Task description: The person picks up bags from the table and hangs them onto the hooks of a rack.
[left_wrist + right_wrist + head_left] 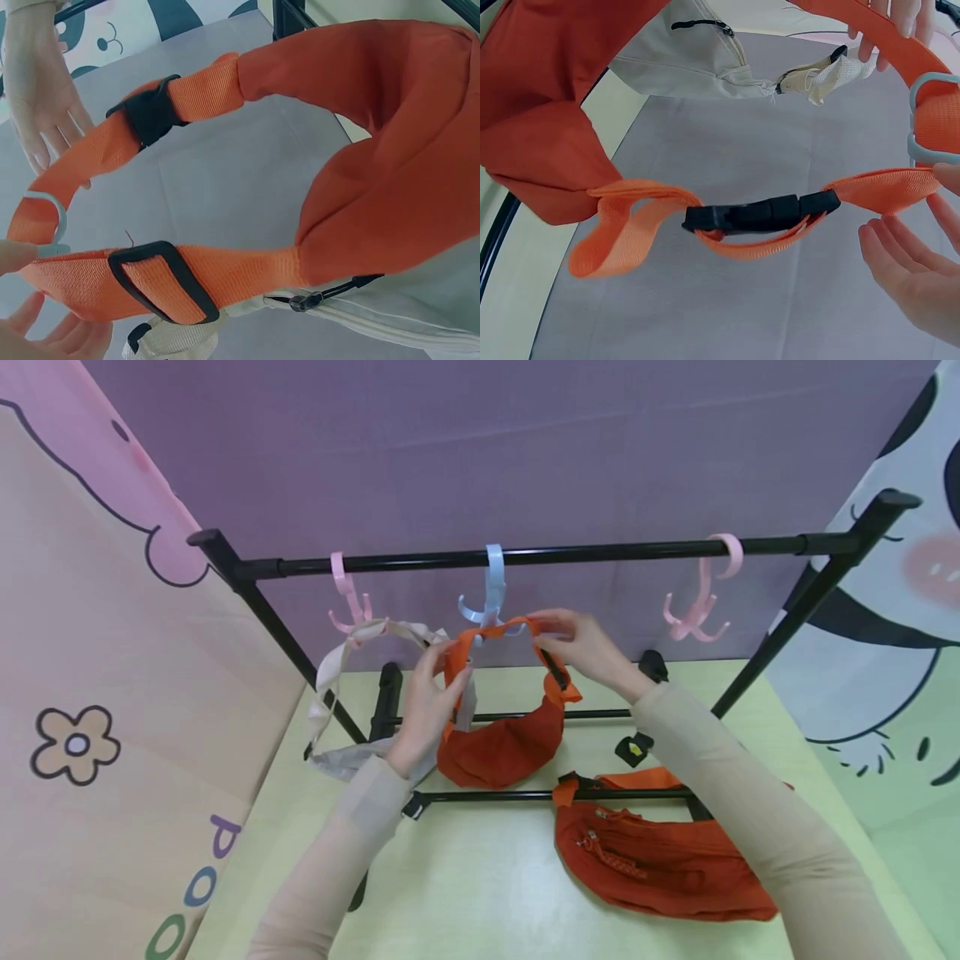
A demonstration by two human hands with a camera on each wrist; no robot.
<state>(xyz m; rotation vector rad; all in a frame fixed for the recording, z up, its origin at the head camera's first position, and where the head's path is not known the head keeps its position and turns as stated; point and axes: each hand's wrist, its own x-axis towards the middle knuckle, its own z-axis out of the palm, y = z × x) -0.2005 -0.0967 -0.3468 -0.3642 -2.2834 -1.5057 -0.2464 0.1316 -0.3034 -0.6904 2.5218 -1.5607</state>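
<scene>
Head view centre: I see the rust-red fabric waist bag (501,753) below the pale-blue plastic hook (494,583), its orange webbing strap (506,628) looped there. Left hand (426,710) and right hand (583,647) each seem to pinch that strap lightly, remaining fingers parted. I judge it light, floppy, hardly fragile; best held by flat webbing, clear of the stiff black plastic buckle (761,214).

Table (465,868), pale yellow-green top, lower half of the head view; directly upon it: one black tubular rack (600,553), spanning the middle; one red-orange waist bag (660,868), zips showing, lower right; one black buckle-like piece (627,753), yellow-marked, right of centre, above the bag
</scene>
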